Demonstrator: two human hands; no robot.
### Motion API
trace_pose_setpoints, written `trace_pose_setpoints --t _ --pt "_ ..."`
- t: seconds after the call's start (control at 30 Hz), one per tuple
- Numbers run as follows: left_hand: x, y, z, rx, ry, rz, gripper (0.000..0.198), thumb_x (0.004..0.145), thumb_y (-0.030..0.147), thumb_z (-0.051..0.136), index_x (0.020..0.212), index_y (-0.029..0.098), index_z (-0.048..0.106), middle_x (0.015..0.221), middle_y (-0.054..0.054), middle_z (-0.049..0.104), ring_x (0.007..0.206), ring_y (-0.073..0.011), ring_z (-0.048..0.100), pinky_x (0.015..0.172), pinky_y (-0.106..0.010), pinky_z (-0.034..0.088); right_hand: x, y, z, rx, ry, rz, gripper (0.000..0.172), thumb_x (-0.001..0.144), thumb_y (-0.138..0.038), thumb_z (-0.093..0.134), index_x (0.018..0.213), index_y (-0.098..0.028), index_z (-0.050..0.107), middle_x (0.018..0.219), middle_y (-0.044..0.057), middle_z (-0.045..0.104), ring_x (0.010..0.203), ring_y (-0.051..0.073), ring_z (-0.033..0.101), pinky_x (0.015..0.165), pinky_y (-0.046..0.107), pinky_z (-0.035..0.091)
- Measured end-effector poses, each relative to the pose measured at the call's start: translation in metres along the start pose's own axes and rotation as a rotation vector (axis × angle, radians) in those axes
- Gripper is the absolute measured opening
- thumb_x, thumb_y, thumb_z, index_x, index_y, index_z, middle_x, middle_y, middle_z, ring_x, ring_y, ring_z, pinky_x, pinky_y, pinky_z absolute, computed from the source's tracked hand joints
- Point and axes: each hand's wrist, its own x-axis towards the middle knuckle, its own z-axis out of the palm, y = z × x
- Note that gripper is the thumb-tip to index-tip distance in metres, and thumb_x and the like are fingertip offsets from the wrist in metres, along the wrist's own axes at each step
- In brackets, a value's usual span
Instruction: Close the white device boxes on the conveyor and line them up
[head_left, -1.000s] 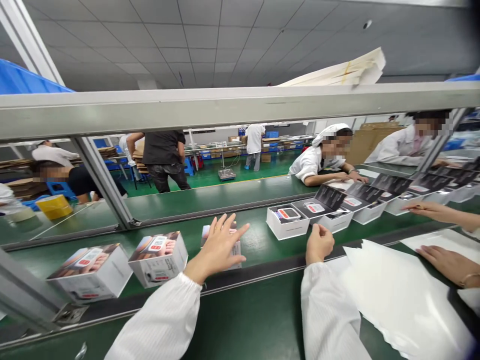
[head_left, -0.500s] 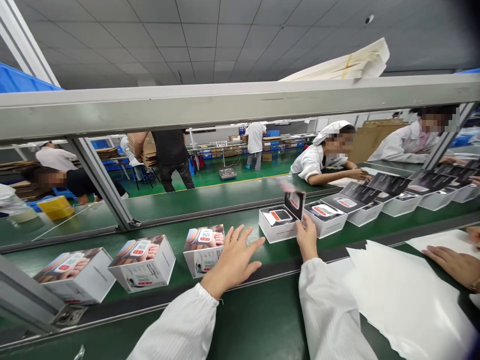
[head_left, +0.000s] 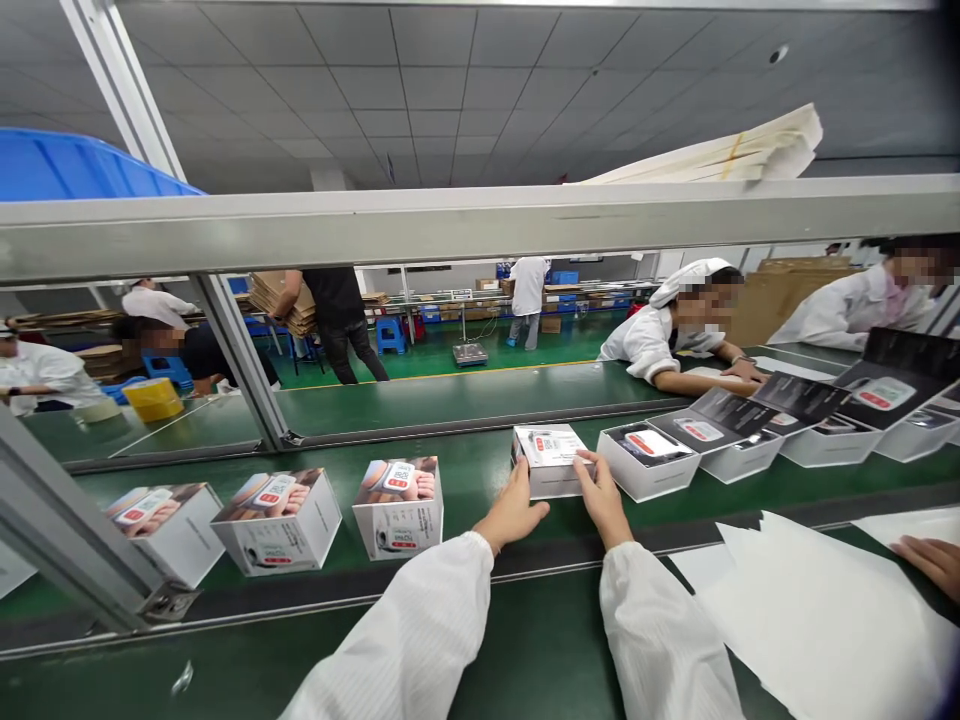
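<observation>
Small white printed cardboard box [head_left: 550, 460] on glossy green conveyor belt [head_left: 465, 490], grasped btwn bare left hand [head_left: 514, 510] and bare right hand [head_left: 602, 495], fingers closed on box's near corners. Open white carton w/ red-marked item inside [head_left: 647, 462] just right; closed white printed carton [head_left: 397, 510] near left.

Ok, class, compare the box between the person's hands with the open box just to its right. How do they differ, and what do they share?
The box between the hands is closed, with its printed top showing, while the open box shows its contents. The left hand and right hand are on the first box, but neither hand touches the open box. Both are white boxes on the green belt.
</observation>
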Motion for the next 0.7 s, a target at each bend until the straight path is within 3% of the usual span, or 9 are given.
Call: trace_pose_setpoints --t 0.13,0.23,0.27,0.33,0.43,0.6,0.7 --pt "-0.017 0.008 -0.016 0.182 -0.010 0.046 0.100 0.071 0.013 0.073 0.155 0.028 0.020 0.160 -0.012 0.018 0.147 -0.0370 0.010 0.117 -0.056 0.014 0.003 0.002 0.004 0.125 0.034 0.045 0.060 0.075 -0.069 0.055 0.115 -0.026 0.062 0.115 0.006 0.067 0.109 0.029 0.058 0.096 0.043 0.044" --pt "-0.023 0.029 -0.045 0.507 0.011 0.228 0.101 0.069 0.013 0.081 0.150 0.042 0.028 0.162 -0.004 0.004 0.146 -0.0409 -0.006 0.116 -0.060 0.007 0.000 -0.004 0.018 0.341 -0.122 0.074 0.059 0.077 -0.072 0.049 0.109 -0.024 0.066 0.106 0.006 0.070 0.101 0.027 0.063 0.089 0.039 0.050" --pt "-0.023 0.036 -0.055 0.618 0.006 0.282 0.099 0.069 0.018 0.084 0.149 0.045 0.030 0.161 -0.004 0.006 0.146 -0.0422 -0.002 0.115 -0.061 0.008 -0.002 -0.007 0.025 0.379 -0.197 0.091 0.058 0.079 -0.072 0.047 0.103 -0.024 0.068 0.101 0.006 0.071 0.097 0.026 0.065 0.087 0.039 0.052" --pt "-0.020 0.046 -0.074 0.748 -0.045 0.316 0.099 0.068 0.034 0.088 0.148 0.046 0.031 0.155 -0.007 0.022 0.142 -0.0423 0.018 0.113 -0.060 0.016 -0.008 -0.013 0.040 0.373 -0.305 0.121 0.053 0.079 -0.071 0.047 0.089 -0.024 0.070 0.090 0.007 0.073 0.090 0.027 0.067 0.083 0.041 0.053" --pt "-0.020 0.049 -0.093 0.809 -0.132 0.233 0.099 0.066 0.052 0.086 0.148 0.046 0.031 0.136 -0.010 0.042 0.122 -0.0375 0.044 0.101 -0.053 0.037 -0.018 -0.019 0.056 0.289 -0.338 0.099 0.042 0.076 -0.065 0.054 0.074 -0.026 0.070 0.081 0.006 0.072 0.087 0.028 0.067 0.086 0.044 0.051" --pt "-0.025 0.045 -0.108 0.821 -0.171 0.091 0.095 0.069 0.052 0.083 0.149 0.045 0.032 0.122 -0.011 0.049 0.109 -0.0348 0.049 0.092 -0.047 0.044 -0.032 -0.023 0.056 -0.007 -0.304 -0.124 0.044 0.079 -0.062 0.048 0.083 -0.026 0.073 0.090 0.005 0.074 0.093 0.029 0.064 0.087 0.040 0.047" --pt "-0.027 0.044 -0.115 0.793 -0.196 0.023 0.095 0.069 0.051 0.083 0.149 0.044 0.032 0.120 -0.011 0.052 0.108 -0.0351 0.051 0.092 -0.047 0.044 -0.033 -0.028 0.046 -0.080 -0.143 -0.139 0.050 0.084 -0.061 0.042 0.090 -0.024 0.074 0.089 0.006 0.073 0.089 0.027 0.064 0.085 0.037 0.045"
